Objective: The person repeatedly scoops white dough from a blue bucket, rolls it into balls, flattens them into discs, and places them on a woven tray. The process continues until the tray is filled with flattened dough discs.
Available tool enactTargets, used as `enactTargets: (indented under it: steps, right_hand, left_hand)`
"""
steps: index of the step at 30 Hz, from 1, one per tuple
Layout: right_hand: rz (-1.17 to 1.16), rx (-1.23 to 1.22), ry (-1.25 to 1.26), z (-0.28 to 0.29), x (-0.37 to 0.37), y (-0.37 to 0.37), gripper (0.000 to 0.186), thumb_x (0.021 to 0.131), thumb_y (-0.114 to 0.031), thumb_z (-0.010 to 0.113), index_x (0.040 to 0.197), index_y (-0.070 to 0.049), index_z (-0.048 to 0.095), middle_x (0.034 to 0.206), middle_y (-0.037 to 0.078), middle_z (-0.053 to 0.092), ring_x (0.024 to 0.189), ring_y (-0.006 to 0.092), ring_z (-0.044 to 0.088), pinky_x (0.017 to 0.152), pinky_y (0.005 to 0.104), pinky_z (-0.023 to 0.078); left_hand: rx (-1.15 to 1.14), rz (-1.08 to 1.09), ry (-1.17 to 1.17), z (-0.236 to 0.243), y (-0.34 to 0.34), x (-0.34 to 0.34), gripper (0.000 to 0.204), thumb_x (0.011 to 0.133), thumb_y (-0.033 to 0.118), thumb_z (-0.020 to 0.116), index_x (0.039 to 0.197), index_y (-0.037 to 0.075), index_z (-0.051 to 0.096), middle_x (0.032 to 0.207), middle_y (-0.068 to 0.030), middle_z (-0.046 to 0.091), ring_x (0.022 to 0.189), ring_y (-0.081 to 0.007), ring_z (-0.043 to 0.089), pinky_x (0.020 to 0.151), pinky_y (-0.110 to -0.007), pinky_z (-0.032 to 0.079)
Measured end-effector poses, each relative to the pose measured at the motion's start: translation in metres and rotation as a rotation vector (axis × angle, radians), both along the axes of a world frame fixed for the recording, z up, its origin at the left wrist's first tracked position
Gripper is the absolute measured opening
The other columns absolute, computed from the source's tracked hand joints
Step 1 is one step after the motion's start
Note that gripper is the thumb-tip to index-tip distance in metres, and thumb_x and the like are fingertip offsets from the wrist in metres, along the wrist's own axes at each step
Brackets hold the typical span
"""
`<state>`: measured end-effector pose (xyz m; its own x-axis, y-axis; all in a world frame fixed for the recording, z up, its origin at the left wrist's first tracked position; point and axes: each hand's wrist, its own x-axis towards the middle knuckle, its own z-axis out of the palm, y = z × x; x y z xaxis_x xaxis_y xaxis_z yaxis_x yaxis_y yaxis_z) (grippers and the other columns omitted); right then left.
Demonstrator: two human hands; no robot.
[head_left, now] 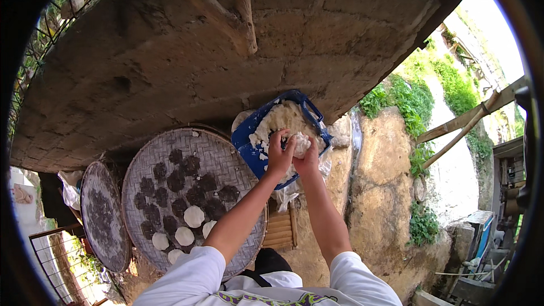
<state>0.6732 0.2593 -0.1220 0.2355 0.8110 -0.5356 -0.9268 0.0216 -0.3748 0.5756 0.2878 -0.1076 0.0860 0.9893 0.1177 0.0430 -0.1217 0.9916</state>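
Over a blue plastic tub [245, 137], my two hands meet around a lump of white dough [301, 145]. My right hand [307, 160] cups the lump from the near right side. On its left, my left hand [279, 156] curls in with the thumb against the lump. White crumbly dough [284, 118] fills much of the tub below, and some sticks to the tub's inner wall. To the left, a large round woven tray [136, 164] carries several flat white dough discs [194, 216] near its lower middle, among dark round patches.
A second round woven tray [102, 215] leans at the far left. Behind the tub rises a brown wall [226, 79] with wooden poles [242, 11] against it. Clear plastic [286, 197] hangs below the tub. Rocky ground [379, 164] and greenery [411, 102] lie right.
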Motion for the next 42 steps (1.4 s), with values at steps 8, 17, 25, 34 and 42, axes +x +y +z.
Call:
enactTargets:
  steps: [8, 17, 25, 34, 42]
  right_hand:
    - [0.038, -0.092, -0.931, 0.056, -0.006, -0.01, 0.041, 0.106, -0.038, 0.049, 0.134, -0.011, 0.062, 0.121, 0.011, 0.067, 0.11, 0.0239, 0.065, 0.098, 0.0391, 0.051]
    - [-0.165, 0.024, -0.621, 0.106, -0.09, -0.053, 0.043, 0.109, -0.034, 0.044, 0.136, -0.003, 0.057, 0.13, 0.014, 0.061, 0.118, 0.0262, 0.063, 0.103, 0.0386, 0.049]
    - [0.018, -0.004, -0.01, 0.146, -0.094, -0.059, 0.044, 0.098, -0.048, 0.053, 0.128, -0.019, 0.065, 0.129, 0.007, 0.063, 0.118, 0.0276, 0.06, 0.102, 0.0464, 0.05]
    - [-0.128, 0.051, -0.096, 0.198, -0.149, -0.107, 0.045, 0.101, -0.036, 0.037, 0.133, -0.015, 0.061, 0.126, 0.01, 0.063, 0.115, 0.0279, 0.061, 0.1, 0.0435, 0.052]
    - [0.096, 0.362, 0.007, 0.249, -0.249, -0.175, 0.051, 0.103, -0.043, 0.043, 0.136, -0.008, 0.058, 0.126, 0.009, 0.063, 0.118, 0.0243, 0.06, 0.102, 0.0422, 0.051]
  left_hand:
    - [-0.919, -0.288, -0.908, 0.001, 0.006, -0.002, 0.039, 0.108, 0.042, 0.049, 0.131, 0.012, 0.06, 0.129, -0.0046, 0.063, 0.121, -0.0151, 0.059, 0.104, -0.033, 0.044]
    - [-0.49, -0.049, -0.715, 0.071, -0.045, -0.048, 0.044, 0.11, 0.039, 0.045, 0.135, 0.005, 0.056, 0.136, -0.0154, 0.062, 0.121, -0.0222, 0.061, 0.103, -0.036, 0.049]
    - [0.321, -0.099, 0.246, 0.134, -0.05, -0.086, 0.028, 0.099, 0.032, 0.06, 0.103, 0.006, 0.071, 0.096, -0.0125, 0.072, 0.089, -0.028, 0.069, 0.086, -0.043, 0.047]
    - [0.763, -0.299, 0.415, 0.2, -0.12, -0.17, 0.046, 0.098, 0.035, 0.061, 0.131, 0.005, 0.061, 0.141, -0.0195, 0.054, 0.13, -0.0348, 0.053, 0.11, -0.05, 0.035]
    - [0.754, -0.268, 0.305, 0.247, -0.158, -0.255, 0.03, 0.089, 0.035, 0.068, 0.102, 0.007, 0.069, 0.089, -0.0064, 0.066, 0.092, -0.0247, 0.059, 0.086, -0.045, 0.04]
